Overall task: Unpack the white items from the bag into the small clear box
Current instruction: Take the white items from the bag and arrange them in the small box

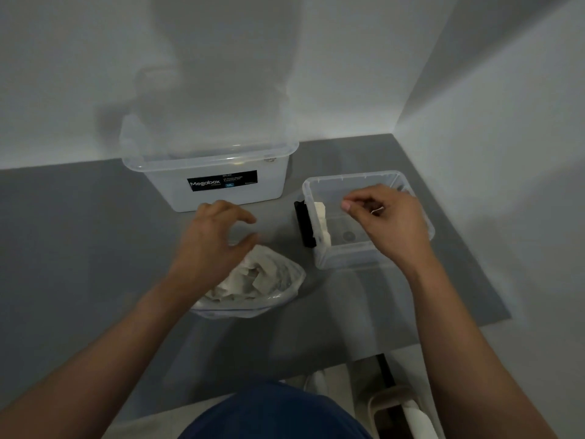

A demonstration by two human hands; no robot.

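A clear plastic bag [278, 296] lies open on the grey table, filled with several white items [253, 274]. My left hand [212, 245] hovers over the bag's far edge, fingers loosely curled, holding nothing. To the right stands the small clear box [326, 185]; white items [321, 221] lean against its left wall inside. My right hand [386, 223] is over the box, fingers curled; a small white sliver shows at its fingers, too small to identify.
A large clear lidded Megabox container [218, 182] stands at the back against the wall. A black object [304, 228] rests against the small box's left outer side. White walls close the back and right. A chair part [402, 413] shows below the table's front edge.
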